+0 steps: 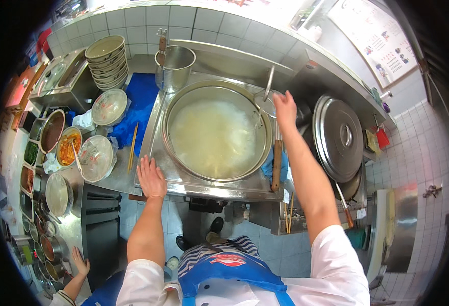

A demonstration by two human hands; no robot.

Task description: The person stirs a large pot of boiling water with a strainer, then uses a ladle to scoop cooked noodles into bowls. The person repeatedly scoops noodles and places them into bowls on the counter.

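My left hand (151, 177) rests flat, fingers spread, on the left edge of the steel stove top (178, 188). My right hand (286, 109) is raised over the right rim of a large round pot (271, 153) of cloudy, steaming liquid (211, 134). Beside its fingers is a round wire or metal ladle-like utensil (265, 101) with an upright handle; whether the fingers grip it, I cannot tell. A wooden-handled utensil (276, 168) lies on a blue cloth (284, 164) right of the pot. A tall steel pot (178, 69) stands behind on the left.
Left are stacked bowls (107, 61), plastic-lined bowls (97, 157), long chopsticks (133, 147) and a bowl of orange-red food (69, 147). A large steel lid (341, 139) leans at right. At lower left, a co-worker's hand (80, 262) touches the counter near several containers.
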